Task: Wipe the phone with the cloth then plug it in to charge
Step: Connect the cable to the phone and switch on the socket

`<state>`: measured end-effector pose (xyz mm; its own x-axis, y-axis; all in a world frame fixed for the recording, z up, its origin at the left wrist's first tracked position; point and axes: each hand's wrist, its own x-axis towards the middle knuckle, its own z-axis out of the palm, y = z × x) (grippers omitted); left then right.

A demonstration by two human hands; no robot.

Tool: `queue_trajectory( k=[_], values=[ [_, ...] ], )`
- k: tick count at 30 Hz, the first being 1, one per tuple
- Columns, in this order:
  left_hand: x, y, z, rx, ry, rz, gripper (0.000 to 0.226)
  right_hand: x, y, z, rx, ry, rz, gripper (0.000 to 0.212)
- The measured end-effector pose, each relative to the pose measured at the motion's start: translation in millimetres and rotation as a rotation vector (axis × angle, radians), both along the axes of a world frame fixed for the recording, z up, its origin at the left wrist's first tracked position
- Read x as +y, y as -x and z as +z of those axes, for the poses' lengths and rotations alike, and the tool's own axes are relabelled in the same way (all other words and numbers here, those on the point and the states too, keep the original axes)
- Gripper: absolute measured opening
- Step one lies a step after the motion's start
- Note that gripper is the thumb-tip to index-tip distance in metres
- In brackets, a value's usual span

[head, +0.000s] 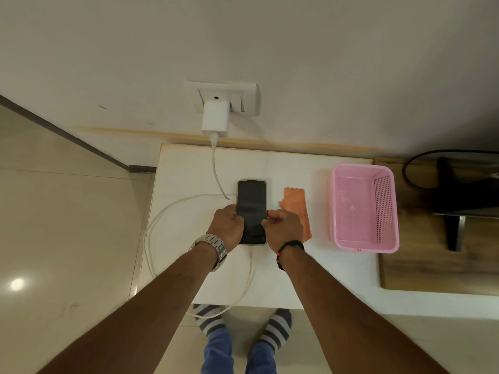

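White table (189, 168), both hands' fingers (237, 215) gripping plugged-in phone (251, 201), orange cloth (297, 209) beside, pink basket (388, 211) right.

no legible text, small red mark on pink basket (363, 247) rim unreadable

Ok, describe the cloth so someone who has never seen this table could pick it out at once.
Start at the white table under the wall charger. The cloth lies flat between the dark phone at the centre and the pink basket on the right, its near end partly hidden by the right hand. It is the only orange thing there, thin, with a zigzag far edge.
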<state>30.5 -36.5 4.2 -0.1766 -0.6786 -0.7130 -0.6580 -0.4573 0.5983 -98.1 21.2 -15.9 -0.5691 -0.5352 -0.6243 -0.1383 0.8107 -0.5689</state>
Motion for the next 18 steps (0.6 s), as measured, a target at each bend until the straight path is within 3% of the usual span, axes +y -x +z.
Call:
queue_trajectory(
  k=[9, 12, 18],
  values=[
    [-1, 0, -6, -0.003, 0.001, -0.055, 0.038, -4, -2, -6, 0.116, 0.006, -0.024, 0.022],
    [-1, -3, -7, -0.003, -0.014, -0.048, 0.036, -3, 0, -4, 0.114, 0.007, 0.03, 0.022],
    [1, -15, -4, 0.037, -0.106, 0.036, 0.052, 1, 4, 4, 0.097, 0.006, 0.193, 0.011]
  ],
)
